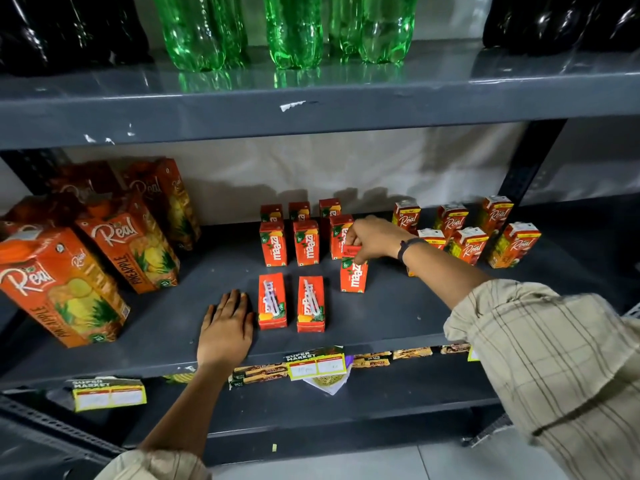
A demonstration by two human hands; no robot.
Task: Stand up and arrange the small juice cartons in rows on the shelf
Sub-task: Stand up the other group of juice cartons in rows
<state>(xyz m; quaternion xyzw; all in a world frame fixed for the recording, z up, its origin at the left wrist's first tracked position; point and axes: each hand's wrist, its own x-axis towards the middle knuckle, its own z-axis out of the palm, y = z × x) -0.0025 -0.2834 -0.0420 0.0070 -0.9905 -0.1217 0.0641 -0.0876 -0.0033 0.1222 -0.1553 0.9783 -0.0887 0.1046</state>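
Nine small Maaza cartons (pixel 306 242), seven small Real cartons (pixel 470 244), four large pineapple cartons (pixel 130 244).

The person wears a loose beige shirt crossed by thin dark checked lines; its right sleeve (pixel 540 348) is pushed up in bunched folds past the elbow, and the left sleeve (pixel 152 464) is likewise gathered high. A dark wristband (pixel 406 247) circles the right wrist. Both forearms are bare.

Green bottles (pixel 294 29) stand on the upper shelf between dark bottles (pixel 69 29). Large pineapple cartons (pixel 62 282) stand at left. Price tags (pixel 317 367) hang below.
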